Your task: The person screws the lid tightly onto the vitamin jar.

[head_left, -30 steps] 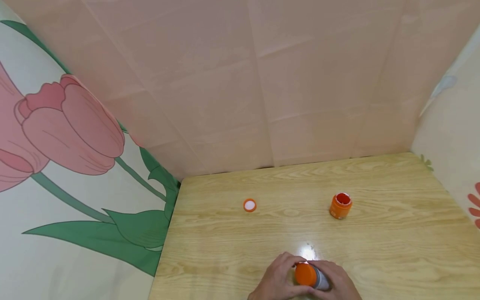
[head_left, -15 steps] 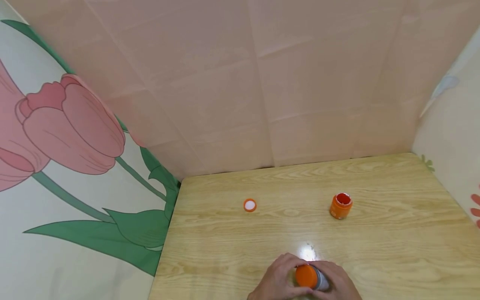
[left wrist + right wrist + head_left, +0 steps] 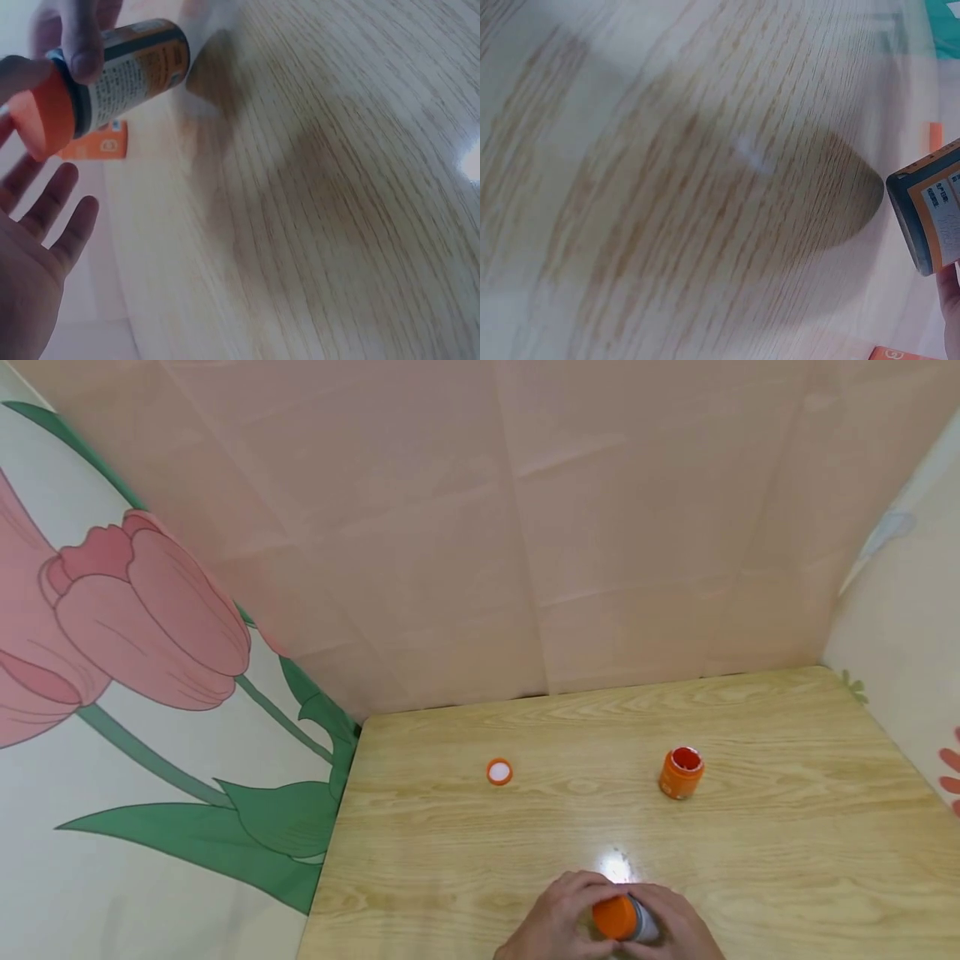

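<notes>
Near the table's front edge in the head view, both hands are around a bottle with an orange cap [image 3: 613, 917]. My left hand [image 3: 555, 917] pinches the cap between thumb and index finger; in the left wrist view its other fingers [image 3: 79, 225] spread away from the bottle. My right hand [image 3: 671, 925] grips the bottle's body, close below the cap. The labelled, dark-banded bottle [image 3: 142, 71] is tilted in the left wrist view. Its dark base [image 3: 911, 225] shows at the right edge of the right wrist view.
An uncapped orange jar [image 3: 681, 781], red inside, stands farther back on the right of the wooden table [image 3: 420, 827]. Left of it lies an orange lid [image 3: 499, 772], white inner side up. A beige sheet [image 3: 420, 543] hangs behind the table; a tulip-patterned wall [image 3: 150, 618] flanks its left.
My left fingers have shifted slightly over the orange cap, which sits a little lower in the head view. The jar and the loose lid stay where they were.
</notes>
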`<state>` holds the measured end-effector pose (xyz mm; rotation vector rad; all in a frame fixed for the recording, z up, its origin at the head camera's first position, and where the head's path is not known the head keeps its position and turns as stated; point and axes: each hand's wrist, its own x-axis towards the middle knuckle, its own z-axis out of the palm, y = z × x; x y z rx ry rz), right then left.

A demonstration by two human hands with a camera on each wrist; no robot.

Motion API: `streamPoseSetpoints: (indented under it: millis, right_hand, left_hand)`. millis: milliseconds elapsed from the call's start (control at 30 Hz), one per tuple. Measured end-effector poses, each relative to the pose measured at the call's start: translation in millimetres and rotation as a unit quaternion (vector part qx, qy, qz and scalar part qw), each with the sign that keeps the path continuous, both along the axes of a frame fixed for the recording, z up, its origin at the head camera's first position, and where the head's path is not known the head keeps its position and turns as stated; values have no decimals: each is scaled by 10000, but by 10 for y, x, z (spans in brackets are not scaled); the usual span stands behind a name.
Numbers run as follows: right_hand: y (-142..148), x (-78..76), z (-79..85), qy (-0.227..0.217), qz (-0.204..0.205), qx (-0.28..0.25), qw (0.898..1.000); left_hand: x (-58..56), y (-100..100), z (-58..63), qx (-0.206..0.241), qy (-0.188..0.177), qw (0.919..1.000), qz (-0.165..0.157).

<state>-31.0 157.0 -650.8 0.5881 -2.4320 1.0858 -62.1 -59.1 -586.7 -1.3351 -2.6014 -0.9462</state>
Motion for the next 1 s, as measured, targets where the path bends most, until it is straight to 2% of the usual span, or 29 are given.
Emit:
streamPoseSetpoints:
  millis: [67, 200, 267, 467, 600, 767, 1000]
  right_hand:
    - [-5, 5, -4, -9, -50, 13, 10000]
    - [-28, 46, 34, -465, -397, 214, 9979]
    - [-40, 62, 57, -558, -540, 360, 9963]
    - [-67, 62, 93, -282, -614, 480, 9966]
    - [-83, 73, 116, -458, -634, 454, 9959]
    - [-81, 76, 141, -957, -591, 412, 9928]
    - [-18, 20, 101, -737, 0, 73, 9973]
  left_hand:
    - [16, 2, -6, -41, -153, 9998, 157]
    - [42, 6, -20, -144, -462, 9976, 503]
    - [45, 5, -34, -166, -535, 9966, 612]
    - [45, 18, -63, -224, -649, 9949, 736]
    - [44, 23, -62, -252, -664, 9949, 720]
    - [47, 14, -49, -229, -386, 9972, 591]
    - [48, -1, -34, -175, 31, 9994, 312]
